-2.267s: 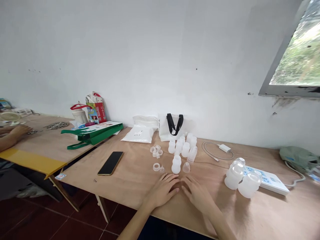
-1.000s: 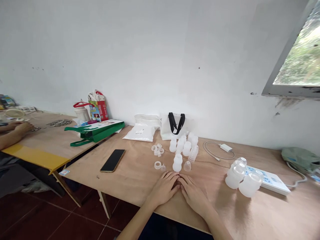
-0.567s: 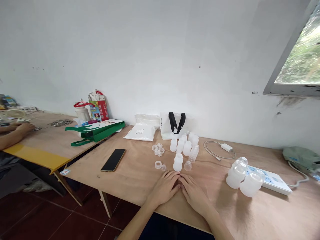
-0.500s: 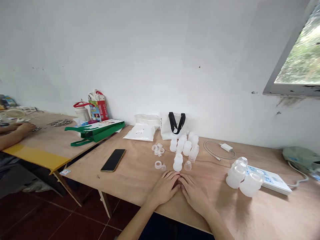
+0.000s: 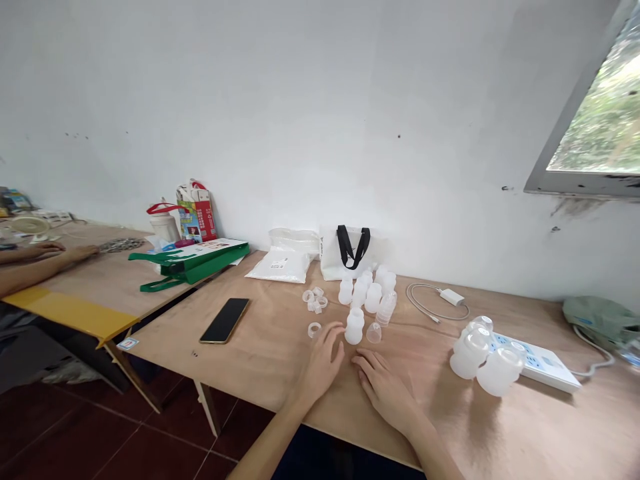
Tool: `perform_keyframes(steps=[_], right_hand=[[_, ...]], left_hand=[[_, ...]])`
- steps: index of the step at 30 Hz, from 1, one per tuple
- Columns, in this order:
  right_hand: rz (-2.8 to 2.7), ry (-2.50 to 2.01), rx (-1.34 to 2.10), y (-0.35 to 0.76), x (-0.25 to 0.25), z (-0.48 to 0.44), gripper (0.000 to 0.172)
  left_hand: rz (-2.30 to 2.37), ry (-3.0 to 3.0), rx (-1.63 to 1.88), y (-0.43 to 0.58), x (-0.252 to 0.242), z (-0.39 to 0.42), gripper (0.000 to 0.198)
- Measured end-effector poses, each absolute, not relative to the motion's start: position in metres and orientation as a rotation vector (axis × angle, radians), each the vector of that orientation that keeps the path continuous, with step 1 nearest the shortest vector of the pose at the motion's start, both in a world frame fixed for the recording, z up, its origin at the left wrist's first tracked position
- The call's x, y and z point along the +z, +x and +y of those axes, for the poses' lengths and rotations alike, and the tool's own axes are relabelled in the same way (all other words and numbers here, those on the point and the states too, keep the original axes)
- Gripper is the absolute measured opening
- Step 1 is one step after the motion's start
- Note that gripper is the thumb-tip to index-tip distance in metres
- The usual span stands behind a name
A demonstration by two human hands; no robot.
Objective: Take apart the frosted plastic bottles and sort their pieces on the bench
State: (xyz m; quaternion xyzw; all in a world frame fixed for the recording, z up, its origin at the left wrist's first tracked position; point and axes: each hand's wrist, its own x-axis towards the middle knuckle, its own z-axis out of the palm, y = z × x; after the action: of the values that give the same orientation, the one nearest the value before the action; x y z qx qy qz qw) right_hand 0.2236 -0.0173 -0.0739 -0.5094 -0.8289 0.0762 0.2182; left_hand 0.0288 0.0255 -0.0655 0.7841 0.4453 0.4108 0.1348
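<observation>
My left hand point(image 5: 323, 365) reaches forward over the table, fingers stretched and thumb apart. Its fingertips cover the spot beside a translucent ring point(image 5: 315, 330), where the small clear nipple is now hidden; contact cannot be made out. Just right of those fingers stands a frosted baby bottle point(image 5: 355, 327). A clear dome cap point(image 5: 374, 333) sits to the bottle's right. My right hand point(image 5: 384, 390) lies on the wood with its fingers extended, holding nothing, closest to the bottle and cap. Behind are more frosted bottles point(image 5: 373, 298), a stack of clear caps point(image 5: 386, 309) and several loose rings point(image 5: 321, 303).
A phone point(image 5: 225, 321) lies left; a white packet point(image 5: 281, 265) and white bag point(image 5: 330, 263) stand by the wall. At right are a charger cable point(image 5: 425, 308), capped bottles point(image 5: 500, 370) and a power strip point(image 5: 550, 367). Another person's hand point(image 5: 83, 253) rests on the left table.
My hands have parted. The left has moved forward over the small nipple, while the right stays low on the table. At the far left, the other person's hand has shifted right.
</observation>
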Motion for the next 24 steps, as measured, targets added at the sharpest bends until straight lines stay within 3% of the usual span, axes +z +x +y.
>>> perform_keyframes(steps=[3,7,14,24], right_hand=[[-2.291,-1.405,0.197,0.223,-0.073,-0.018,0.037],[-2.299,-1.404,0.183,0.223,-0.072,-0.018,0.036],[-2.310,-1.432,0.183,0.222,-0.070,-0.019,0.036],[-2.300,-1.453,0.218,0.221,-0.066,-0.021,0.036]], left_hand=[[1.451,2.193,1.243,0.017,-0.069,0.036,0.041],[1.501,2.241,1.009,-0.003,-0.078,0.048,0.052],[1.364,2.354,0.953,-0.011,-0.075,0.055,0.025],[1.472,2.193,0.941,-0.008,-0.075,0.054,0.018]])
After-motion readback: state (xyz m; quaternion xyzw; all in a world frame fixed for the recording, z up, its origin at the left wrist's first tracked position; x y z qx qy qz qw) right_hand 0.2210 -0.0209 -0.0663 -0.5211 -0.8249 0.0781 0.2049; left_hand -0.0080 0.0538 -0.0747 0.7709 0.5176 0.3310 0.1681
